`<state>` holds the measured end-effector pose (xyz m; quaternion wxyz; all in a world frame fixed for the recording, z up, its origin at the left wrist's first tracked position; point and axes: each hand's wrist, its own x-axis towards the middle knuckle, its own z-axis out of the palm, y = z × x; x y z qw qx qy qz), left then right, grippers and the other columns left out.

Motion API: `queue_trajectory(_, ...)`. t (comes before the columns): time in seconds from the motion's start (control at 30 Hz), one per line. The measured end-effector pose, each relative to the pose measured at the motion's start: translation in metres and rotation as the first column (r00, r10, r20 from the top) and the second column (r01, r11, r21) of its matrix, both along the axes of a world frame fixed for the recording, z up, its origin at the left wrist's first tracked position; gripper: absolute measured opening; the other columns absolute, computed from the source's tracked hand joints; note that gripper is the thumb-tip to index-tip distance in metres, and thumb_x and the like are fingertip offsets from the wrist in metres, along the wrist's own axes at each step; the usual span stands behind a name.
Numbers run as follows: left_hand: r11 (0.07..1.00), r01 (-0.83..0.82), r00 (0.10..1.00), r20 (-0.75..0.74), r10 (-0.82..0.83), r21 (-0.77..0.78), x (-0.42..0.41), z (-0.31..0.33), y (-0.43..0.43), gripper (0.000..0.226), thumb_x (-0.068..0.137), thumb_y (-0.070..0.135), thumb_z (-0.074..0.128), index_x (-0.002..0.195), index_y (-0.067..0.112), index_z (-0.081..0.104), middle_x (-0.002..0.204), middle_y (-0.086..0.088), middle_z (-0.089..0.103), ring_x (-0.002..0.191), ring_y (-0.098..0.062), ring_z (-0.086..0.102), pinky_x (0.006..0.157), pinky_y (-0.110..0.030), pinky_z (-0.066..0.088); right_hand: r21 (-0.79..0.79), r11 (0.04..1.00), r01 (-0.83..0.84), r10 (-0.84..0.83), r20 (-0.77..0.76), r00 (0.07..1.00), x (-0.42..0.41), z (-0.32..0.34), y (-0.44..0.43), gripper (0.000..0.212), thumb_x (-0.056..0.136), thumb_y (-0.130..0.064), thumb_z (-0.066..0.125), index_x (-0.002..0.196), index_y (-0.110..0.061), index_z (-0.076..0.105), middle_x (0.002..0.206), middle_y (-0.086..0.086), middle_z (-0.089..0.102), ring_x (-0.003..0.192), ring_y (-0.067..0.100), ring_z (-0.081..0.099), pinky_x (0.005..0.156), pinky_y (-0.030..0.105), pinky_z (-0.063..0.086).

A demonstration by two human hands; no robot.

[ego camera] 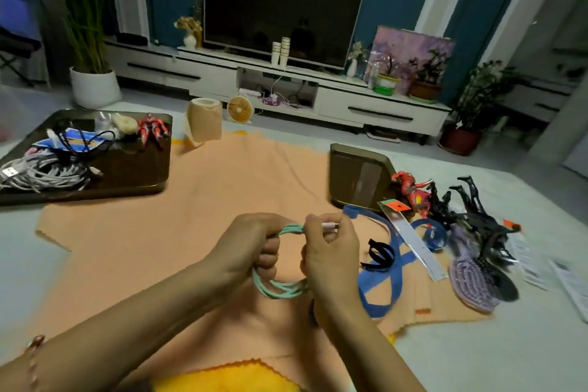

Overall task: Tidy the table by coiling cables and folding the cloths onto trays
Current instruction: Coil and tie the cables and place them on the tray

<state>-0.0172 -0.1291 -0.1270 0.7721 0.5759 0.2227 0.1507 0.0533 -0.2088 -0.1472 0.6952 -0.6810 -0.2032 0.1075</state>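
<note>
A mint-green cable (280,289) is wound into a small coil that both hands hold above the orange cloth (197,200). My left hand (251,248) grips the coil's left side with fingers through the loop. My right hand (331,251) holds the right side and pinches the cable's plug end between thumb and forefinger. A dark tray (127,175) at the left carries a grey-white cable bundle (41,172), a black cable and a red toy figure. A second dark tray (356,169) stands at the right, past my hands. A yellow cloth (229,375) lies at the near edge.
A blue strap (385,283), a black strap (380,256), a ruler (413,242), a purple hairbrush (474,283) and red and black toy figures (445,200) lie at the right. A tan roll (205,119) stands behind the orange cloth. Papers lie at the far right.
</note>
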Motion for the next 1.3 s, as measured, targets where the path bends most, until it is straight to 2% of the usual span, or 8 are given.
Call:
queue_trajectory(0.2, 0.94, 0.119, 0.991, -0.103, -0.09, 0.319, 0.018, -0.01, -0.021, 0.04, 0.102, 0.028, 0.029, 0.088, 0.011, 0.061, 0.039, 0.005, 0.045, 0.055, -0.01, 0.058, 0.057, -0.02, 0.044, 0.024, 0.993, 0.118, -0.12, 0.125, 0.985, 0.022, -0.005, -0.021, 0.014, 0.093, -0.017, 0.051, 0.08, -0.017, 0.046, 0.07, 0.005, 0.051, 0.052, 0.004, 0.046, 0.046, 0.013, 0.038)
queue_trajectory(0.43, 0.992, 0.032, 0.999, 0.0, -0.033, 0.123, 0.018, -0.013, -0.03, 0.032, 0.1, 0.02, 0.033, 0.073, 0.008, 0.045, 0.036, 0.005, 0.035, 0.044, -0.014, 0.047, 0.052, -0.026, 0.048, -0.136, 0.981, -0.136, 0.154, 0.132, 0.979, 0.057, 0.008, -0.041, 0.017, 0.093, -0.028, 0.053, 0.086, -0.014, 0.059, 0.058, -0.009, 0.056, 0.051, 0.002, 0.049, 0.047, 0.014, 0.039)
queue_trajectory(0.57, 1.0, -0.027, 1.0, 0.015, 0.027, 0.004, 0.016, -0.014, -0.021, 0.031, 0.1, 0.019, 0.035, 0.073, 0.006, 0.044, 0.037, 0.007, 0.031, 0.032, -0.007, 0.035, 0.058, -0.028, 0.054, -0.226, 0.974, 0.015, 0.043, 0.251, 0.967, 0.105, 0.016, -0.072, 0.012, 0.093, -0.018, 0.054, 0.092, -0.009, 0.063, 0.077, -0.007, 0.061, 0.069, 0.003, 0.055, 0.063, 0.016, 0.045)
queue_trajectory(0.73, 0.998, -0.046, 0.998, -0.034, 0.045, -0.041, 0.008, -0.022, -0.016, 0.031, 0.1, 0.022, 0.037, 0.075, 0.007, 0.047, 0.036, 0.006, 0.031, 0.03, -0.007, 0.038, 0.064, -0.031, 0.045, -0.679, 0.715, 0.167, 0.244, 0.466, 0.85, 0.123, -0.012, -0.081, 0.01, 0.089, -0.018, 0.058, 0.081, -0.016, 0.064, 0.079, -0.003, 0.062, 0.073, 0.008, 0.056, 0.062, 0.019, 0.042)
queue_trajectory(0.9, 0.995, -0.082, 0.994, -0.07, 0.078, -0.059, 0.006, -0.025, -0.016, 0.032, 0.1, 0.022, 0.037, 0.073, 0.007, 0.047, 0.036, 0.008, 0.031, 0.03, -0.007, 0.036, 0.049, -0.021, 0.05, -0.838, 0.43, 0.335, 0.428, 0.517, 0.741, 0.118, -0.02, -0.072, 0.021, 0.091, -0.029, 0.057, 0.075, -0.015, 0.053, 0.076, 0.0, 0.053, 0.078, 0.023, 0.052, 0.065, 0.031, 0.038)
queue_trajectory(1.07, 0.983, -0.182, 0.982, -0.052, 0.18, -0.03, 0.003, -0.025, -0.014, 0.033, 0.1, 0.023, 0.038, 0.074, 0.007, 0.049, 0.037, 0.003, 0.048, 0.029, -0.006, 0.041, 0.06, -0.028, 0.047, -0.57, 0.819, -0.07, 0.33, 0.367, 0.87, 0.096, 0.014, -0.066, 0.023, 0.094, -0.024, 0.053, 0.077, -0.017, 0.067, 0.071, -0.005, 0.063, 0.074, 0.013, 0.057, 0.07, 0.03, 0.045)
queue_trajectory(1.17, 0.966, -0.237, 0.968, -0.056, 0.244, 0.103, 0.001, -0.024, -0.01, 0.033, 0.101, 0.026, 0.035, 0.076, 0.011, 0.05, 0.046, 0.004, 0.063, 0.032, -0.003, 0.045, 0.047, -0.017, 0.042, -0.426, 0.854, -0.298, 0.432, 0.263, 0.863, 0.066, 0.026, -0.057, 0.021, 0.093, -0.019, 0.054, 0.078, -0.021, 0.069, 0.068, -0.012, 0.066, 0.065, -0.005, 0.055, 0.062, 0.008, 0.041)
queue_trajectory(1.3, 0.927, -0.254, 0.965, 0.002, 0.263, 0.275, -0.004, -0.023, -0.013, 0.029, 0.1, 0.032, 0.036, 0.082, 0.017, 0.053, 0.063, 0.011, 0.071, 0.039, 0.001, 0.046, 0.039, -0.011, 0.038, -0.444, 0.834, -0.327, 0.463, 0.244, 0.852, 0.033, 0.028, -0.041, 0.019, 0.091, -0.021, 0.056, 0.077, -0.025, 0.068, 0.071, -0.015, 0.067, 0.067, -0.005, 0.058, 0.058, 0.009, 0.044)
